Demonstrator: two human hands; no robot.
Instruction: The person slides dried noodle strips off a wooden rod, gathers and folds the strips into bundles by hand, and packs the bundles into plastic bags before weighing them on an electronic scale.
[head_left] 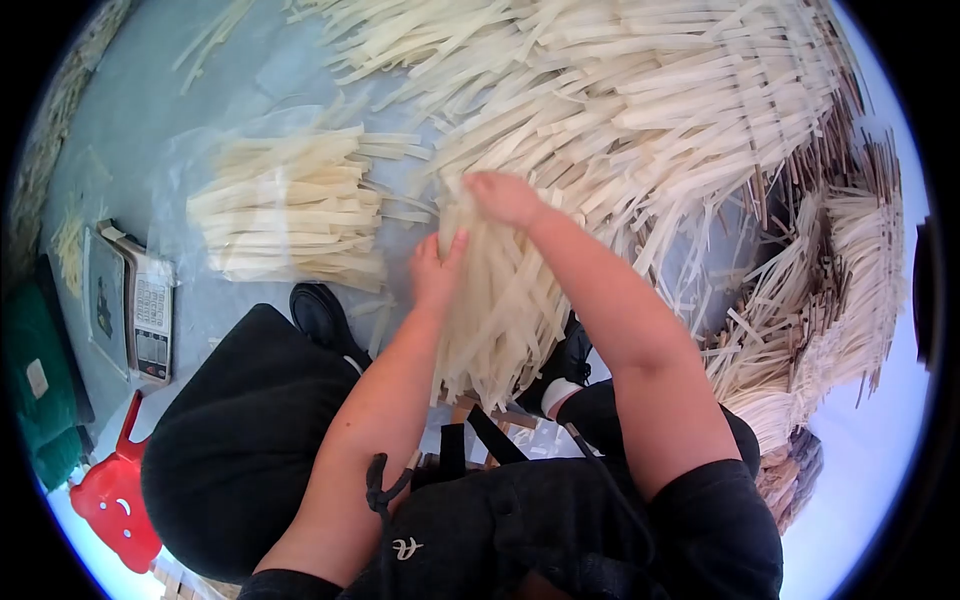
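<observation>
A loose bunch of pale, flat, dry strips (500, 310) lies between my knees, its lower ends fanned out. My left hand (437, 272) is closed on the left side of the bunch, thumb upward. At the top of the bunch, my right hand (505, 200) is curled with its fingertips on the strip ends; it is slightly blurred. To the left lies a neater bundle of the same strips (290, 215) on clear plastic, apart from both hands. A large spread of strips (620, 100) reaches from beside my right hand to the upper right.
At the left stands a digital scale (150, 315) with a keypad. Nearer me are a red plastic stool (118, 505) and a green object (40, 380). More strips with brown ends (830, 300) are heaped at the right. My black shoe (325, 320) rests near the neat bundle.
</observation>
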